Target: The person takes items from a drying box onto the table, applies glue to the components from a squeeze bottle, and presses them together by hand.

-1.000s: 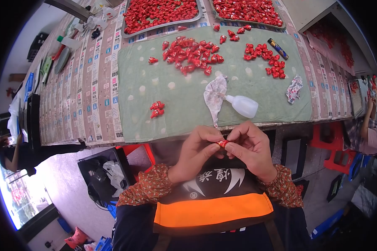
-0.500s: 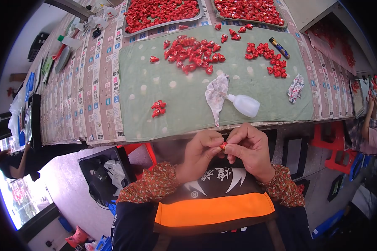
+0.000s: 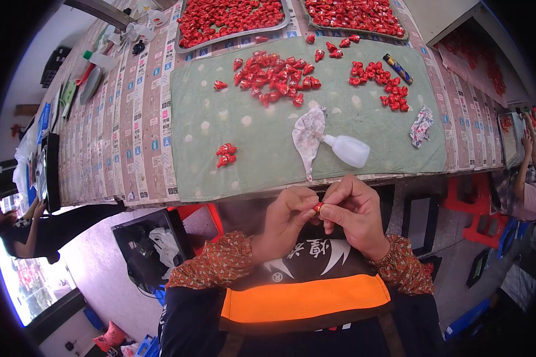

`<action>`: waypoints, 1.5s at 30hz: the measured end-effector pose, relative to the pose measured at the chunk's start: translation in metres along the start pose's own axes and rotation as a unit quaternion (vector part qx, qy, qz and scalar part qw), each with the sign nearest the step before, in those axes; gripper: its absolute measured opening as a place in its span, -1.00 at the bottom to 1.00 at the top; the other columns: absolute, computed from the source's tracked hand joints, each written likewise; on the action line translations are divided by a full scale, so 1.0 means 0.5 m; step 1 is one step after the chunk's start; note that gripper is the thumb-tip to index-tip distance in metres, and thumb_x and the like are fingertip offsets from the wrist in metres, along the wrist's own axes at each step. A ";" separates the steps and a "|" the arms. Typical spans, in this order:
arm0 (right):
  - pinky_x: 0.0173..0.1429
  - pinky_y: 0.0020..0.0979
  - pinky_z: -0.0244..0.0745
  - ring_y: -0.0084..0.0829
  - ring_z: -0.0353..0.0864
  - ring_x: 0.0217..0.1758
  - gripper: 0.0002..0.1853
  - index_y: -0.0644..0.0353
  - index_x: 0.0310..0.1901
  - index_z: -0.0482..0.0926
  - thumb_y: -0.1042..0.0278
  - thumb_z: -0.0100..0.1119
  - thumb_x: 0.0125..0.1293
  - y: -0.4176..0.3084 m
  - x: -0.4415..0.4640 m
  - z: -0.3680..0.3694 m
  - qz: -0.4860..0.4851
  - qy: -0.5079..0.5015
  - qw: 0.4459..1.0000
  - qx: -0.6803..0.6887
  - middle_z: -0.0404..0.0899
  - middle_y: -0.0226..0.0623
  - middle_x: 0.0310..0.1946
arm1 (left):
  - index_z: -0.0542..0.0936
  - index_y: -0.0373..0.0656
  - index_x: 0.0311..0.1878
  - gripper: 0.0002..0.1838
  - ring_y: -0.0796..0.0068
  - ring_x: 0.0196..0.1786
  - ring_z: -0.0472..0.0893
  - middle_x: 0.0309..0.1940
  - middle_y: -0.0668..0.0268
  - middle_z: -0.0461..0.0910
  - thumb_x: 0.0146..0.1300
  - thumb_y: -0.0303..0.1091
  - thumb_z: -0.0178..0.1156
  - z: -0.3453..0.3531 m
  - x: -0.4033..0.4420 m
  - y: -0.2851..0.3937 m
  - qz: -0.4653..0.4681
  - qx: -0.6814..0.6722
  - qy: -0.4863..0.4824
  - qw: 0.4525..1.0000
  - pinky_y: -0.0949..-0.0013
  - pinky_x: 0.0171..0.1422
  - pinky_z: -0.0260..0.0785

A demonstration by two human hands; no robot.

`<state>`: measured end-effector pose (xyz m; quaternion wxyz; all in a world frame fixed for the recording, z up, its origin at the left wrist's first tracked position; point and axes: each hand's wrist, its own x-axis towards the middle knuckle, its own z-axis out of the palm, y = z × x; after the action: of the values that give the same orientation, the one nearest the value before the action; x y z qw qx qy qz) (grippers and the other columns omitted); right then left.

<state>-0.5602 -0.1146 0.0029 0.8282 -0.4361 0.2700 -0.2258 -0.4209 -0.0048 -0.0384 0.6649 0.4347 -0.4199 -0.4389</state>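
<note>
Crowding two trays (image 3: 287, 16): red pieces (image 3: 229, 21)

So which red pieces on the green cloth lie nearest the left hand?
The pair of red pieces at the front left of the green cloth; the heap, right-hand cluster and stragglers lie farther back.

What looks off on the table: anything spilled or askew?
The white bottle lies on its side on the green mat, nozzle at the crumpled pale cloth. Odd because bottles usually stand upright; it might leak. No spill shows around it.
</note>
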 end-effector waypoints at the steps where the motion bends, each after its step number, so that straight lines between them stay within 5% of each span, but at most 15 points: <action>1: -0.42 -0.63 0.45 -0.66 0.52 -0.49 -0.85 0.26 -0.29 0.45 0.60 0.27 0.29 0.001 0.000 0.000 -0.002 0.004 1.000 0.001 0.52 -0.36 -0.38 | 0.38 -0.25 0.02 -0.86 0.51 -0.11 0.54 0.01 0.12 0.43 0.45 -0.56 0.03 0.001 0.000 -0.002 0.001 -0.007 0.007 1.000 0.46 -0.05 0.50; 18: -0.40 -0.62 0.49 -0.64 0.56 -0.48 -0.85 0.26 -0.28 0.43 0.57 0.26 0.31 -0.006 0.002 0.001 0.010 0.009 1.000 -0.007 0.55 -0.35 -0.40 | 0.42 -0.25 0.05 -0.84 0.54 -0.13 0.55 0.02 0.15 0.46 0.46 -0.53 0.04 0.001 0.002 0.002 -0.004 -0.012 0.021 1.000 0.49 -0.10 0.49; 27: -0.36 -0.63 0.50 -0.69 0.57 -0.42 -0.90 0.29 -0.17 0.47 0.53 0.20 0.38 -0.016 0.000 0.010 0.016 0.014 0.999 -0.040 0.61 -0.33 -0.37 | 0.42 -0.25 0.09 -0.80 0.55 -0.11 0.56 0.01 0.18 0.46 0.44 -0.53 0.06 -0.013 0.012 0.021 -0.106 -0.090 0.010 0.990 0.50 -0.12 0.53; 30: -0.33 -0.58 0.49 -0.62 0.59 -0.38 -0.88 0.30 -0.14 0.50 0.58 0.22 0.34 -0.010 -0.005 0.014 -0.041 0.034 0.994 -0.099 0.62 -0.31 -0.34 | 0.40 -0.24 0.08 -0.80 0.56 -0.15 0.56 -0.01 0.20 0.46 0.44 -0.53 0.07 -0.010 0.012 0.026 -0.124 -0.117 0.026 0.985 0.49 -0.15 0.54; 32: -0.23 -0.51 0.52 -0.50 0.61 -0.32 -0.84 0.32 -0.12 0.54 0.61 0.24 0.27 -0.016 0.002 0.009 -0.237 0.007 0.887 -0.397 0.62 -0.23 -0.32 | 0.38 -0.22 0.07 -0.81 0.60 -0.21 0.55 -0.07 0.24 0.47 0.45 -0.51 0.06 -0.010 0.011 0.029 -0.141 -0.137 0.034 0.980 0.51 -0.19 0.52; 45: -0.29 -0.43 0.50 -0.27 0.63 -0.36 -0.79 0.29 -0.17 0.56 0.70 0.26 0.16 0.006 0.008 0.012 -0.287 0.028 0.870 -0.399 0.59 -0.19 -0.35 | 0.41 -0.27 0.06 -0.81 0.70 -0.34 0.50 -0.17 0.29 0.49 0.46 -0.47 0.08 0.002 0.006 0.031 -0.134 -0.031 0.057 0.989 0.60 -0.31 0.46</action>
<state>-0.5531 -0.1116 0.0022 0.4744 -0.7810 0.2234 -0.3391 -0.4179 -0.0043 -0.0230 0.6359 0.4906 -0.3054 -0.5115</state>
